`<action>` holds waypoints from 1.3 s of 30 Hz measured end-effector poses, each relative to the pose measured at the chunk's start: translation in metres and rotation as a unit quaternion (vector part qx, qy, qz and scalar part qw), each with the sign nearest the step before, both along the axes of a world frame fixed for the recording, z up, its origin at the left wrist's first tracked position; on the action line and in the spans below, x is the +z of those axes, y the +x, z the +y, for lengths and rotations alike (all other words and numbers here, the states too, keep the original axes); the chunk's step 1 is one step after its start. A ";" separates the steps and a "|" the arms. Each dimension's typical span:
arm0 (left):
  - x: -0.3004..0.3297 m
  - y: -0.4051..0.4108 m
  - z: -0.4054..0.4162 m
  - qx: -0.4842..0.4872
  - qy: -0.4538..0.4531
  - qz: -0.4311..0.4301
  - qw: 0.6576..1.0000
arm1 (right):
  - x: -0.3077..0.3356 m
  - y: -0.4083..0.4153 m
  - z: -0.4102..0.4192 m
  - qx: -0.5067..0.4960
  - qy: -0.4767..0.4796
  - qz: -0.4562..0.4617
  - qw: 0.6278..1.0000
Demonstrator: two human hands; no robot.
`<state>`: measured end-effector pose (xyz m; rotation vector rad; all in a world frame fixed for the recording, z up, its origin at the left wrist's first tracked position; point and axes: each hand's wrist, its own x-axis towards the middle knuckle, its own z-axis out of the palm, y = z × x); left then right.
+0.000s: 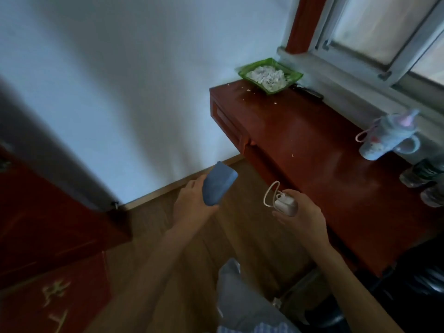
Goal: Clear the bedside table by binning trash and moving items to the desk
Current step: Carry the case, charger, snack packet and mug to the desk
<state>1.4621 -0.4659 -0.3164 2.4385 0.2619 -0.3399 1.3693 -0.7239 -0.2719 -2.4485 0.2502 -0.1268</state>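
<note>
- Two items are carried at once, one per hand, both held above the wooden floor [242,227] short of the bench [312,150].
- Left hand [192,203]: fingers clenched around a blue oblong case [218,186]. Its long axis runs from the palm up and forward, with the free end aimed toward the bench's near-left corner.
- Right hand [302,212]: fingers grasping a small white charger [286,203] with a looped white cable [270,193] standing out to its left.
- Governing relation: the bench lies ahead and to the right of both hands. The right hand is nearer, just beside the front edge; the left hand is well apart from it.
- Judgement: the bare reddish surface directly beyond the right hand is the likely set-down area; the charger would probably reach it first.
- Containers on the bench:
  - green square dish [270,74] at the far corner, filled with pale shredded scraps; loose crumbs lie near it.
  - pale blue sippy cup [386,138] at the right, contents not visible.
  - clear glass jars [422,174] at the right edge, contents unclear.
</note>
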 end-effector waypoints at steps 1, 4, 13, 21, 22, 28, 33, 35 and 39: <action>0.025 0.005 -0.009 -0.025 -0.001 -0.033 0.999 | 0.002 0.018 0.000 0.001 0.004 -0.003 1.000; 0.057 0.034 -0.027 -0.057 0.017 -0.110 0.992 | 0.009 0.074 -0.004 -0.006 0.014 -0.008 1.000; 0.041 0.153 -0.053 -0.041 0.014 -0.087 0.995 | 0.004 0.202 -0.035 0.007 0.004 -0.009 1.000; 0.024 0.251 -0.052 -0.079 0.001 -0.086 0.993 | -0.016 0.283 -0.035 -0.037 0.010 -0.003 0.999; 0.023 0.269 -0.053 -0.086 -0.008 -0.087 0.992 | -0.018 0.295 -0.033 -0.044 0.011 -0.008 0.999; 0.013 0.384 -0.047 -0.162 -0.027 -0.105 0.981 | -0.028 0.365 -0.019 -0.112 0.004 -0.018 0.994; 0.000 0.461 -0.043 -0.241 -0.007 -0.094 0.966 | -0.030 0.408 -0.008 -0.170 -0.006 -0.019 0.985; -0.006 0.484 -0.047 -0.273 0.014 -0.087 0.958 | -0.031 0.419 -0.006 -0.187 -0.006 -0.013 0.982; -0.017 0.521 -0.062 -0.356 0.052 -0.066 0.931 | -0.039 0.433 -0.011 -0.217 -0.010 0.007 0.976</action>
